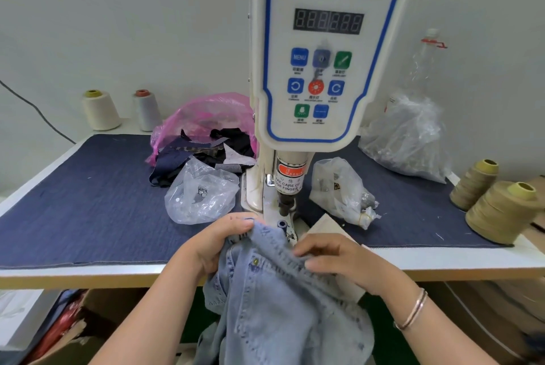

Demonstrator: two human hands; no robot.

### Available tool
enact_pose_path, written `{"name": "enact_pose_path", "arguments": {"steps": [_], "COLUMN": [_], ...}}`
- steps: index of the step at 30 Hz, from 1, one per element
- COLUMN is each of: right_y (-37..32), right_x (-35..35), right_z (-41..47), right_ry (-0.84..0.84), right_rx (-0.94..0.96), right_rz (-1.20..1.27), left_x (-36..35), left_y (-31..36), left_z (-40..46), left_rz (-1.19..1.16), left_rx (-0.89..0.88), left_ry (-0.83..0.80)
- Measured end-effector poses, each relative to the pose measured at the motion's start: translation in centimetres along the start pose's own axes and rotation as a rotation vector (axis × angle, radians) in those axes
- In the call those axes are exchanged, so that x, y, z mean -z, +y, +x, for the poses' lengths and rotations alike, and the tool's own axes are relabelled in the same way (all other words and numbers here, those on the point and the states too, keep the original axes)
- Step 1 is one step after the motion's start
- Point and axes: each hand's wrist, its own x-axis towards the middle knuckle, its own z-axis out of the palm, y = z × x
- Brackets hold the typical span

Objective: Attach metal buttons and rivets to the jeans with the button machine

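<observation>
Garment workshop, small scale. Servo button machine [330, 48] mounted on a white table [442, 261] covered with denim cloth [88, 202]. Thread cones [498, 211] at both sides, bags of metal hardware [200, 196], a pile of fabric scraps [203, 152]. Plain wall behind.

White table [427, 260], navy cloth [88, 202], thread cones [498, 211], bags [200, 196]

Your jeans [274, 299] are pale, washed, matt denim with one small brassy metal rivet [255, 261]; the button machine [327, 48] wears smooth glossy cream plastic; dark matt denim cloth [88, 202] covers your table; crinkled clear plastic bags [200, 196] shine
</observation>
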Motion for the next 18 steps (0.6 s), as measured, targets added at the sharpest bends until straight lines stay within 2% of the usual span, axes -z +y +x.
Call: {"name": "enact_pose_path", "arguments": {"steps": [1,2,5,6,7,9,11,14,18], "right_y": [-0.5,-1.0,-2.3,-2.5,-2.6,-2.5,-2.5,-2.3,-2.2], "right_x": [0.2,0.6,3.9,5.3,6.5,7.9,7.9,8.0,8.8], "right_z": [-0.1,0.0,1.0,1.5,2.1,3.5,4.8,7.2,9.6], "right_ry": [0.021,0.116,0.693,0.808,0.825,0.671,0.532,0.464,0.449], "right_rx": [0.017,0.038,0.002,-0.073,-0.188,-0.414,-0.526,-0.721,-0.984], "right_rz": [-0.113,-0.195,-0.336,-0.457,-0.610,-0.913,-1.137,-1.219,-1.135], "left_x": [0.2,0.4,0.7,0.7,0.7,0.6,0.6,0.7,0.6], "left_y": [-0.1,-0.2,-0.3,-0.2,-0.2,0.0,0.1,0.0,0.1], "left_z": [-0.1,-0.1,-0.2,-0.1,-0.1,-0.1,0.0,0.0,0.0], "left_rz": [-0.041,-0.090,-0.190,-0.204,-0.213,-0.230,-0.245,-0.260,-0.269], "left_rx": [0.008,0.017,0.043,0.049,0.052,0.051,0.052,0.062,0.079], "left_ry": [0.000,0.000,0.000,0.005,0.006,-0.010,-0.022,-0.018,0.036]}}
